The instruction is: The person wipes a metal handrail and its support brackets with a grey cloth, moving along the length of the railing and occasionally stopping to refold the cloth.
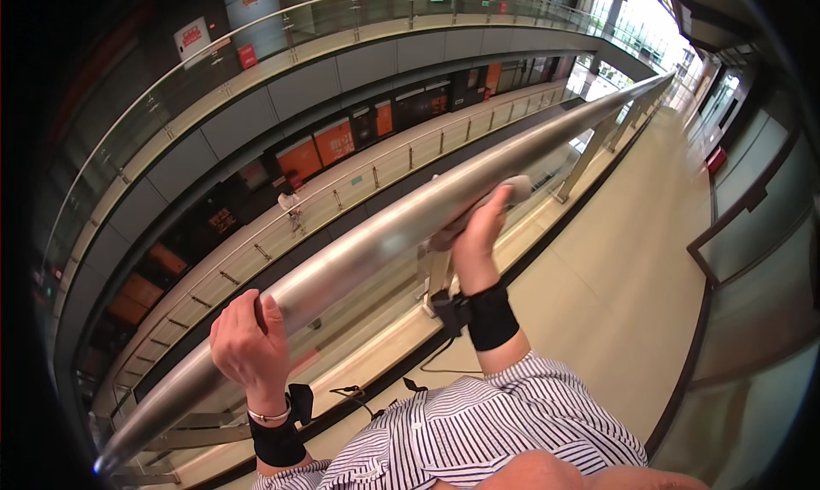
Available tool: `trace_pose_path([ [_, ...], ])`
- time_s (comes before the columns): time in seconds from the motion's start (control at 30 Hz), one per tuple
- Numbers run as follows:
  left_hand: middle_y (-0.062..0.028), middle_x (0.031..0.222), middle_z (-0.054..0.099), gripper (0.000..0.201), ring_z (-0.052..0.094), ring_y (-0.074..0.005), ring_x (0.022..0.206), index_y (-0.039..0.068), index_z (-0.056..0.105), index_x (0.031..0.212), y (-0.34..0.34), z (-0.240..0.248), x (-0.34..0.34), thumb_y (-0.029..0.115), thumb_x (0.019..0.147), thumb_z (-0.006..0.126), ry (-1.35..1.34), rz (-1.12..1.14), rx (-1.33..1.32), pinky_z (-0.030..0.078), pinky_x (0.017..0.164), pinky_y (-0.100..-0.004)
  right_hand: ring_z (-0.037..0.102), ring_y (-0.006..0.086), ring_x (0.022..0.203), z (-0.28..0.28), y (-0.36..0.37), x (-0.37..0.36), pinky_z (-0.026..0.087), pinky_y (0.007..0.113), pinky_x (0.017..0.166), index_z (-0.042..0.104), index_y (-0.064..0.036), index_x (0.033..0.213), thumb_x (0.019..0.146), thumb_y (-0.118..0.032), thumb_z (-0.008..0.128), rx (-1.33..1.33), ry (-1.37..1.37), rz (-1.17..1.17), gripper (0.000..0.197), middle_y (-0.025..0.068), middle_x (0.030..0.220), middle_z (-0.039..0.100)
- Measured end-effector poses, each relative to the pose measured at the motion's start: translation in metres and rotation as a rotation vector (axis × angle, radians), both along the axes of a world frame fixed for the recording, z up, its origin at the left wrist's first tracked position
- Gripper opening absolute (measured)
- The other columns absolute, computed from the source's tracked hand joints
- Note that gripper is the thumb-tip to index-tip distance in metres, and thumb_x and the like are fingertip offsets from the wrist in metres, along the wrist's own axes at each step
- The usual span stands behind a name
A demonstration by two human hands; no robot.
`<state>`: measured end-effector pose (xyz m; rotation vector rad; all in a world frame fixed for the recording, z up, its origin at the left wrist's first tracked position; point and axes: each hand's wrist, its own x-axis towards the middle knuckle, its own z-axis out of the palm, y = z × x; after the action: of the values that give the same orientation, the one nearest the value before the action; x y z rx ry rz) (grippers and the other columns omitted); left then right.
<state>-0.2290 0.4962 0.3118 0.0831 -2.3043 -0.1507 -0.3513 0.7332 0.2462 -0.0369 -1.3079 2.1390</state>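
Observation:
A thick, shiny metal handrail (376, 240) runs slantwise from the lower left to the upper right in front of me. My left hand (249, 346) is closed round its near left part, with the thumb on the near side. Beneath the rail, my right hand (480, 234) presses a pale grey, folded cloth (519, 187) against the tube's lower near side. Some of the right hand's fingers are hidden behind the rail and slightly blurred. Both wrists wear black bands (494, 316), with a small dark device on each.
Glass panels on metal posts (581, 161) stand under the rail, above a pale ledge. A tan walkway (598, 268) stretches ahead on the right, beside glass doors (760, 234). Across the open atrium curve other railed floors, where a person (290, 203) stands on a lower level.

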Motion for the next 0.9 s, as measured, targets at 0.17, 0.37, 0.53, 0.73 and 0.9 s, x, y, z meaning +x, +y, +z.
trace_pose_path([
  [0.17, -0.0102, 0.074, 0.063, 0.024, 0.061, -0.0273, 0.072, 0.003, 0.063, 0.089, 0.014, 0.003, 0.0, 0.027, 0.086, 0.058, 0.019, 0.002, -0.011, 0.047, 0.072, -0.0359, 0.056, 0.0242, 0.103, -0.006, 0.026, -0.032, 0.043, 0.036, 0.091, 0.044, -0.0061, 0.126, 0.097, -0.052, 0.027, -0.377, 0.066, 0.269, 0.057, 0.008, 0.121, 0.053],
  [0.37, -0.0123, 0.089, 0.064, 0.031, 0.062, -0.0298, 0.078, 0.001, 0.061, 0.1, 0.016, 0.005, -0.001, 0.029, 0.087, 0.056, -0.029, 0.006, -0.046, 0.047, 0.073, -0.0369, 0.057, 0.0245, 0.102, -0.052, -0.061, -0.012, 0.044, 0.036, 0.095, 0.042, -0.01, 0.128, 0.096, -0.047, 0.035, -0.838, 0.241, 1.479, 0.05, 0.0075, 0.121, 0.054],
  [0.53, -0.0143, 0.096, 0.063, 0.035, 0.061, -0.0329, 0.083, 0.0, 0.06, 0.099, 0.01, 0.004, -0.005, 0.032, 0.089, 0.053, -0.002, -0.024, -0.051, 0.046, 0.074, -0.0386, 0.056, 0.0247, 0.104, -0.053, -0.123, 0.017, 0.045, 0.037, 0.095, 0.041, -0.0085, 0.129, 0.095, -0.047, 0.037, -0.807, -0.2, 1.278, 0.052, 0.0081, 0.122, 0.054],
  [0.73, -0.0129, 0.089, 0.063, 0.031, 0.06, -0.0311, 0.078, 0.001, 0.061, 0.092, 0.004, 0.005, 0.0, 0.032, 0.088, 0.054, -0.018, -0.007, -0.01, 0.046, 0.072, -0.0379, 0.056, 0.0249, 0.103, -0.026, -0.021, 0.014, 0.046, 0.039, 0.094, 0.05, -0.0032, 0.121, 0.095, -0.049, 0.036, -0.324, -0.16, 0.708, 0.055, 0.0103, 0.115, 0.057],
  [0.9, -0.0119, 0.08, 0.063, 0.018, 0.06, -0.0284, 0.073, 0.004, 0.062, 0.087, 0.006, 0.002, 0.004, 0.021, 0.08, 0.061, -0.066, 0.054, -0.019, 0.045, 0.07, -0.0365, 0.056, 0.0182, 0.093, -0.015, 0.023, 0.012, 0.048, 0.034, 0.081, 0.051, -0.0028, 0.111, 0.096, -0.037, 0.046, -0.357, -0.177, 0.298, 0.037, 0.0078, 0.103, 0.056],
])
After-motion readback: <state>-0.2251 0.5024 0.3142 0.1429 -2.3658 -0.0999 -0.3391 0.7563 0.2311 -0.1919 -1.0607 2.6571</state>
